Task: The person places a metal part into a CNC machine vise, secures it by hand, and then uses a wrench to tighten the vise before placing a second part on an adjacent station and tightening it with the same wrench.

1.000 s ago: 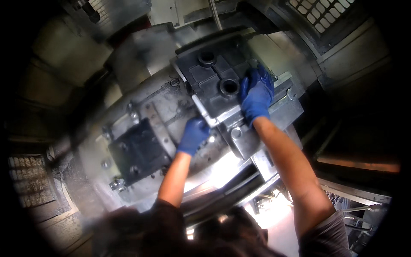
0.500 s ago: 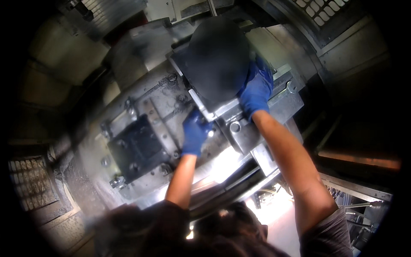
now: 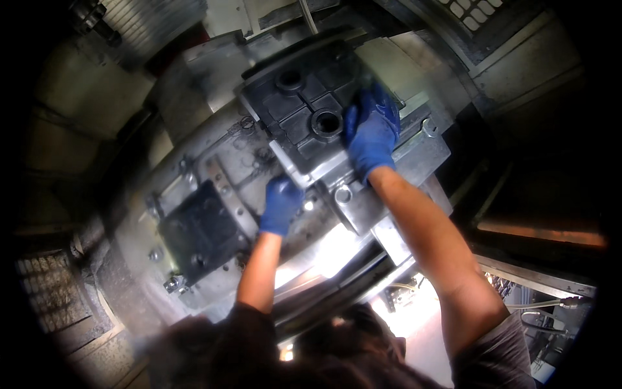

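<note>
A dark cast metal block with two round bores lies on the grey steel fixture inside a machine. My right hand, in a blue glove, lies flat on the block's right side beside the nearer bore. My left hand, also in a blue glove, grips the lower left edge of the fixture just under the block's corner. Both bare forearms reach up from the lower edge.
A second dark block is clamped on the fixture plate at lower left, with bolts around it. Ribbed grey covers sit at far left. Machine walls and a grated panel close in the right and top. Bright light shines below the fixture.
The view has steadied after a blurred moment. My left hand has shifted slightly right and up toward the block's corner. My right hand stays on the block's right side.
</note>
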`<state>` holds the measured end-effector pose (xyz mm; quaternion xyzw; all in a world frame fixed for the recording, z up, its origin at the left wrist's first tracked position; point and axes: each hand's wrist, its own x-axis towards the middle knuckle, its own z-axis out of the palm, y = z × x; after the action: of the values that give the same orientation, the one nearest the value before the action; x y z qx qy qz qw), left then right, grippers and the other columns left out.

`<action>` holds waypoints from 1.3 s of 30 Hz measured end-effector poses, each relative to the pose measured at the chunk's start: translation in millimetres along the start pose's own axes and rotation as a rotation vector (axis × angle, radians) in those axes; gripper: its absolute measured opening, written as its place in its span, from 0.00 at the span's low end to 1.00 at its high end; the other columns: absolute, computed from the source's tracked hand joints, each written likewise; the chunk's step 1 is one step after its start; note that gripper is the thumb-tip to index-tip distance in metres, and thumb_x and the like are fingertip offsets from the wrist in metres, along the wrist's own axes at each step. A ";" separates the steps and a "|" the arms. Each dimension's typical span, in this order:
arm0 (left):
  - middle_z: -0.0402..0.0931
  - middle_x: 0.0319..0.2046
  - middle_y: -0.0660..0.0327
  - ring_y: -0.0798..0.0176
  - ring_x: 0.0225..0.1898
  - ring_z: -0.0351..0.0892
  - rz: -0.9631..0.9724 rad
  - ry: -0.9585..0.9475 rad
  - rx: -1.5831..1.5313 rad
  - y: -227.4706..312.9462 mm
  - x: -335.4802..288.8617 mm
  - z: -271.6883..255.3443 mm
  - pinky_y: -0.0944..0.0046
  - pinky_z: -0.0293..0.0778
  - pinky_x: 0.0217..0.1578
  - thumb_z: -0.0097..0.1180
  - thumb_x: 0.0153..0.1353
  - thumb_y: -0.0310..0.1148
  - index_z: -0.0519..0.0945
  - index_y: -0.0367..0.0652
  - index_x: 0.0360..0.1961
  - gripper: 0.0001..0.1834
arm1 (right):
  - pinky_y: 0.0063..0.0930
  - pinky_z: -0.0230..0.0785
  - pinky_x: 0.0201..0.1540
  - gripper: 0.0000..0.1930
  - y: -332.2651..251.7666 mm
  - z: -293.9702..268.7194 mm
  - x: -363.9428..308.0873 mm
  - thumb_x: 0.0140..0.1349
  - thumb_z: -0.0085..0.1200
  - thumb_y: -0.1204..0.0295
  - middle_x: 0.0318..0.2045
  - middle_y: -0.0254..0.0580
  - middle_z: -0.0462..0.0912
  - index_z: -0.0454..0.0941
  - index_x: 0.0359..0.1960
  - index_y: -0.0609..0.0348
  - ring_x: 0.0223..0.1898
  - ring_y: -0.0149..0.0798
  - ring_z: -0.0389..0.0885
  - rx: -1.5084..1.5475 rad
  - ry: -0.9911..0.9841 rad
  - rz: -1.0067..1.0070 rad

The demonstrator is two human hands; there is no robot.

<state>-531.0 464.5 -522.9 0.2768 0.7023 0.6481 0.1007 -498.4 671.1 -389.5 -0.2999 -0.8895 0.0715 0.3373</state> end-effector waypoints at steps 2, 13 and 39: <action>0.82 0.34 0.57 0.63 0.33 0.82 -0.106 0.071 -0.047 4.5 -7.7 12.2 0.63 0.77 0.36 0.57 0.55 0.22 0.81 0.36 0.41 0.11 | 0.47 0.58 0.64 0.18 1.0 -1.3 0.3 0.56 0.54 0.64 0.57 0.51 0.72 0.78 0.47 0.56 0.59 0.54 0.69 0.013 -0.016 -0.010; 0.79 0.46 0.48 0.50 0.42 0.83 0.158 0.510 0.411 26.9 -1.2 46.3 0.59 0.78 0.45 0.65 0.50 0.29 0.75 0.37 0.53 0.27 | 0.47 0.56 0.65 0.18 7.1 -0.3 1.5 0.58 0.52 0.63 0.58 0.52 0.71 0.77 0.49 0.57 0.60 0.56 0.68 0.013 -0.020 -0.006; 0.70 0.33 0.61 0.70 0.30 0.71 -0.009 0.338 0.355 -18.8 -32.2 37.4 0.70 0.73 0.31 0.63 0.55 0.19 0.66 0.34 0.53 0.26 | 0.50 0.47 0.70 0.24 6.9 -4.0 -0.4 0.62 0.47 0.62 0.65 0.51 0.65 0.73 0.58 0.59 0.67 0.55 0.59 0.074 -0.131 -0.041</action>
<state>-490.6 479.6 -553.3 0.1749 0.8132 0.5512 -0.0656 -492.3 676.2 -389.0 -0.2636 -0.9124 0.1168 0.2905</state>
